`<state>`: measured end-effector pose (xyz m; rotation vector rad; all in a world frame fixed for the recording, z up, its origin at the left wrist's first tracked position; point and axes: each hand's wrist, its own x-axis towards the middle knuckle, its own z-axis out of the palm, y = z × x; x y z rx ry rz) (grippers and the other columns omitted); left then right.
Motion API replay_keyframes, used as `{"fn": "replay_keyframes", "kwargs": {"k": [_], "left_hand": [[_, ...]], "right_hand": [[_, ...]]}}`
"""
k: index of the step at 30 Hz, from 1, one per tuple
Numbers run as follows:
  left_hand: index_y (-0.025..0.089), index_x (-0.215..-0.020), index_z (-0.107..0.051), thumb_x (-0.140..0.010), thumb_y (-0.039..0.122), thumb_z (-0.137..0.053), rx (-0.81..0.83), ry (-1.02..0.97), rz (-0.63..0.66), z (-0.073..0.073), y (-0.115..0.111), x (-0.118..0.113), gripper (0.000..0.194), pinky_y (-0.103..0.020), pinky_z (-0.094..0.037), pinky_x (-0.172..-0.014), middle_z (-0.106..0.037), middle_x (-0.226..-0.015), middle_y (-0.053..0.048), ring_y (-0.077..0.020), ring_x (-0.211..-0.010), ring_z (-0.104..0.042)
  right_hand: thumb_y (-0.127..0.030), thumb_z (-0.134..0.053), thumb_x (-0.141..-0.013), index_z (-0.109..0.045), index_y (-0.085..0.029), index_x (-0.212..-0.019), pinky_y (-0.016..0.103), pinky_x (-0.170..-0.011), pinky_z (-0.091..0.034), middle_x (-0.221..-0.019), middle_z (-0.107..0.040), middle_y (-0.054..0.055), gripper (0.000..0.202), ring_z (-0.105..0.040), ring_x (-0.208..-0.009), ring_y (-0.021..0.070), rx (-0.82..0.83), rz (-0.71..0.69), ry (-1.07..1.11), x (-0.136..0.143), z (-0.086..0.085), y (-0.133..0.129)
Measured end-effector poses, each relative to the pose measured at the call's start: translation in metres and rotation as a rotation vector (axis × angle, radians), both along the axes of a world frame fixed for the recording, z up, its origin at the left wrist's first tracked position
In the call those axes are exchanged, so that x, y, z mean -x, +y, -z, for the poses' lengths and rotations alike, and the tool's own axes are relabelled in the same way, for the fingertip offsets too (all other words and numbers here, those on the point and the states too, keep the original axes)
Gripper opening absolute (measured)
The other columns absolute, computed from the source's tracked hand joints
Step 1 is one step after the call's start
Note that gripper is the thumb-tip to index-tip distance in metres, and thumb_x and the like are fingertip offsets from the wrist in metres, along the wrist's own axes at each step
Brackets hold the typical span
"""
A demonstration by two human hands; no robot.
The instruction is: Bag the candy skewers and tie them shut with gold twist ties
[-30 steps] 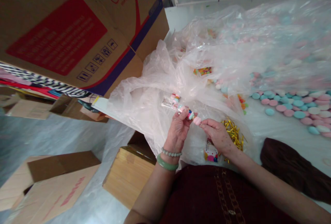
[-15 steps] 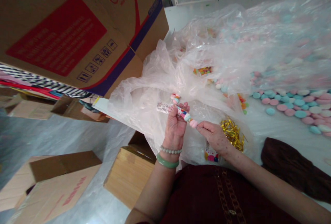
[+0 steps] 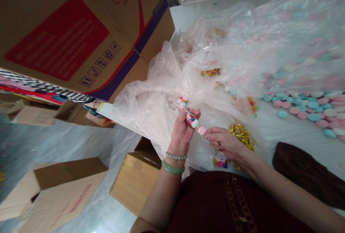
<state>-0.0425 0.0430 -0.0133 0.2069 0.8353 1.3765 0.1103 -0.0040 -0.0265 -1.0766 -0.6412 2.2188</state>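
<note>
My left hand (image 3: 182, 129), wearing a bead bracelet and a green bangle, is closed around a string of pastel candies (image 3: 192, 121) with a dotted, colourful label on it. A clear wrapper end (image 3: 172, 106) sticks out past the thumb, beside a few more candies (image 3: 182, 101). My right hand (image 3: 221, 141) pinches the lower end of the string, just below a pink candy (image 3: 201, 130). Its fingertips partly hide what they grip. Under my right hand lies a dotted packet (image 3: 220, 161), near gold tinsel strips (image 3: 242, 135).
Crumpled clear plastic sheeting (image 3: 151, 100) covers much of the table. Pink, blue and white round candies (image 3: 309, 109) lie spread at the right, beside a dark brown cloth (image 3: 302, 168). A large carton (image 3: 81, 28) stands at the left; open boxes (image 3: 67, 186) are on the floor.
My left hand has turned slightly, and the wrapper end has tilted upward. The fingers of my right hand have shifted a little at the string's lower end.
</note>
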Motion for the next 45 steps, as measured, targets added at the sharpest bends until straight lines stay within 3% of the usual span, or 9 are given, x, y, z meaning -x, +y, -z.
{"fn": "replay_keyframes", "kwargs": {"k": [9, 14, 17, 22, 27, 30, 36, 41, 45], "left_hand": [[0.017, -0.078, -0.061, -0.077, 0.033, -0.073, -0.051, 0.115, 0.034, -0.007, -0.008, -0.006, 0.020, -0.037, -0.051, -0.089, -0.062, -0.070, 0.001, -0.0117, -0.068, -0.063], [0.016, -0.078, -0.061, -0.077, 0.037, -0.073, -0.076, 0.114, 0.074, -0.013, -0.011, -0.008, 0.024, -0.038, -0.050, -0.091, -0.062, -0.071, 0.000, -0.0139, -0.071, -0.064], [0.015, -0.079, -0.061, -0.078, 0.035, -0.072, -0.076, 0.093, 0.078, -0.016, -0.012, -0.009, 0.022, -0.041, -0.050, -0.093, -0.062, -0.070, 0.001, -0.0129, -0.068, -0.063], [0.015, -0.077, -0.058, -0.079, 0.035, -0.070, -0.023, 0.150, 0.041, -0.024, -0.017, -0.012, 0.024, -0.043, -0.049, -0.094, -0.062, -0.068, 0.000, -0.0135, -0.067, -0.065], [0.015, -0.077, -0.058, -0.079, 0.039, -0.069, -0.019, 0.237, 0.077, -0.033, -0.026, -0.021, 0.026, -0.044, -0.051, -0.089, -0.064, -0.067, -0.001, -0.0171, -0.066, -0.067], [0.015, -0.076, -0.058, -0.081, 0.039, -0.066, -0.005, 0.197, 0.150, -0.034, -0.031, -0.021, 0.026, -0.040, -0.051, -0.085, -0.064, -0.066, -0.002, -0.0186, -0.066, -0.067], [0.014, -0.081, -0.061, -0.083, 0.046, -0.063, 0.038, -0.056, 0.308, -0.040, -0.027, -0.006, 0.033, -0.041, -0.052, -0.083, -0.067, -0.079, -0.007, -0.0238, -0.082, -0.068], [0.017, -0.090, -0.061, -0.086, 0.030, -0.061, -0.037, -0.092, 0.099, -0.049, -0.019, 0.003, 0.013, -0.034, -0.052, -0.077, -0.064, -0.075, -0.002, -0.0166, -0.074, -0.066], [0.017, -0.085, -0.059, -0.088, 0.029, -0.060, -0.004, -0.069, 0.059, -0.047, -0.018, 0.003, 0.013, -0.032, -0.052, -0.073, -0.060, -0.067, 0.000, -0.0156, -0.067, -0.064]], "right_hand": [[-0.027, -0.070, -0.070, -0.053, -0.017, -0.070, 0.019, -0.037, -0.008, -0.045, -0.031, -0.012, 0.020, -0.010, -0.037, 0.0023, 0.235, -0.028, 0.341, -0.003, 0.006, 0.001], [-0.034, -0.067, -0.074, -0.054, -0.019, -0.073, 0.020, -0.038, -0.008, -0.045, -0.024, -0.013, 0.019, -0.006, -0.038, 0.0039, 0.209, -0.019, 0.350, -0.005, 0.004, 0.000], [-0.034, -0.067, -0.071, -0.057, -0.019, -0.074, 0.022, -0.039, -0.009, -0.046, -0.030, -0.011, 0.019, -0.012, -0.038, 0.0046, 0.046, -0.030, 0.153, -0.001, -0.003, -0.005], [-0.035, -0.060, -0.076, -0.057, -0.020, -0.063, 0.023, -0.044, -0.018, -0.048, -0.035, -0.007, 0.020, -0.028, -0.045, 0.0080, -0.444, 0.015, -0.364, 0.007, -0.020, -0.014], [-0.034, -0.054, -0.080, -0.056, -0.020, -0.060, 0.024, -0.055, -0.030, -0.057, -0.045, -0.004, 0.025, -0.040, -0.059, 0.0117, -0.676, 0.069, -0.529, 0.010, -0.025, -0.016], [-0.035, -0.057, -0.079, -0.059, -0.019, -0.064, 0.023, -0.053, -0.030, -0.059, -0.046, -0.003, 0.022, -0.040, -0.059, 0.0114, -0.621, 0.125, -0.472, 0.009, -0.023, -0.017], [-0.037, -0.066, -0.070, -0.060, -0.017, -0.074, 0.022, -0.040, -0.011, -0.046, -0.032, -0.010, 0.021, -0.019, -0.040, 0.0051, -0.237, 0.140, -0.071, 0.001, -0.025, -0.019], [-0.031, -0.067, -0.068, -0.062, -0.015, -0.073, 0.021, -0.038, -0.010, -0.043, -0.034, -0.010, 0.018, -0.020, -0.038, 0.0036, -0.242, 0.122, -0.062, 0.000, -0.026, -0.022], [-0.032, -0.067, -0.068, -0.062, -0.016, -0.074, 0.022, -0.038, -0.009, -0.043, -0.034, -0.010, 0.018, -0.020, -0.038, 0.0037, -0.239, 0.138, -0.058, -0.004, -0.025, -0.020]]}}
